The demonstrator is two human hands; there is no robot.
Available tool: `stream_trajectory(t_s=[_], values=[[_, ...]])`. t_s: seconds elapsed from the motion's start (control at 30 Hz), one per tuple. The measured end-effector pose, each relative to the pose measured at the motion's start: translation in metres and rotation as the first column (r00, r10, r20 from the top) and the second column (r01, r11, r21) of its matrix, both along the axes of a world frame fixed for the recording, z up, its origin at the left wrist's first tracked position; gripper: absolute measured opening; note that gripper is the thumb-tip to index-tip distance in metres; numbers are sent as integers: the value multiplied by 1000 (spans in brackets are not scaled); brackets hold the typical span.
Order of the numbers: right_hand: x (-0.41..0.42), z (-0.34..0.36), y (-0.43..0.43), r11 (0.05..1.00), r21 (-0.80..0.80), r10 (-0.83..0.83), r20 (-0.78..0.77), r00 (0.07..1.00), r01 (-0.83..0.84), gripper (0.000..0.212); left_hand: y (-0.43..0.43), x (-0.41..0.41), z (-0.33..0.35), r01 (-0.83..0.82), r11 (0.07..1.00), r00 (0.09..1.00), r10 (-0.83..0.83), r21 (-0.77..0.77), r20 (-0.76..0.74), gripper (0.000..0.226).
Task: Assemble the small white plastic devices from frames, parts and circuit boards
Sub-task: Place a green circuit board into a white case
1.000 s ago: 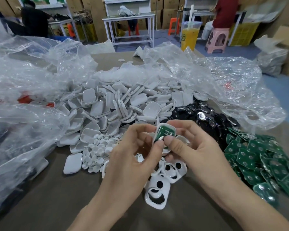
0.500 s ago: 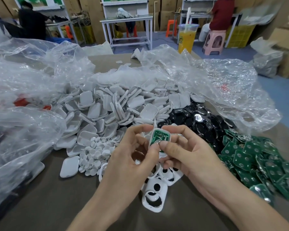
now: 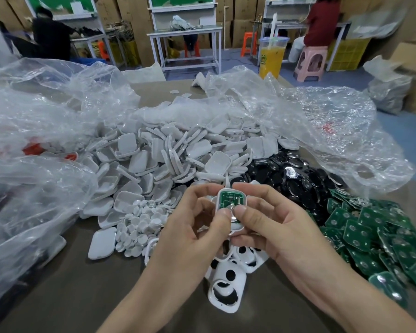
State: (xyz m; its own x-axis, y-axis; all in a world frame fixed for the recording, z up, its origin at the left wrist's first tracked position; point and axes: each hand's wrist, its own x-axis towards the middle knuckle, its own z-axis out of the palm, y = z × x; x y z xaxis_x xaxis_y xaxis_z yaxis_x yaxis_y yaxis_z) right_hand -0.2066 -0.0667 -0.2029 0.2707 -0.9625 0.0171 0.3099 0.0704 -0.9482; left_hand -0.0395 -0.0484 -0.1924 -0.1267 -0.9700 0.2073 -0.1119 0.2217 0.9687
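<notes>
We find bare bench (image 3: pixel 65 292) only along the near edge: it is widest at the near left, and a narrower strip lies between our forearms, in front of the holed white frames (image 3: pixel 227 288). Ahead, the way is barred from left to right by crumpled plastic bags (image 3: pixel 29 188), a heap of white shells (image 3: pixel 168 152) with round caps (image 3: pixel 139 224) at its foot, black parts (image 3: pixel 298 181) and green circuit boards (image 3: pixel 370 239), each pile running into the next. Our left grip (image 3: pixel 190 234) and right grip (image 3: pixel 281 234) fill the middle, both pinching one device (image 3: pixel 229 203) just above the frames.
</notes>
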Motion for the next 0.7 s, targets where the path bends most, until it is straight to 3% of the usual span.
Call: stream_trajectory(t_s=[0.3, 0.43, 0.57, 0.7], values=[[-1, -1, 0, 1000, -31, 6, 9, 1000, -6, 46, 3, 0, -1, -28, 998, 999, 29, -50, 35, 24], [1, -3, -1, 999, -32, -7, 25, 1000, 8, 35, 4, 1, -2, -23, 994, 994, 34, -103, 103, 26], [0, 1, 2, 998, 0, -61, 1, 998, 61, 31, 4, 1, -7, -68, 975, 954, 126, -212, 271, 31], [1, 4, 22, 969, 107, -227, 42, 973, 222, 40, 19, -1, -10, -65, 910, 836, 274, -409, 476, 35]])
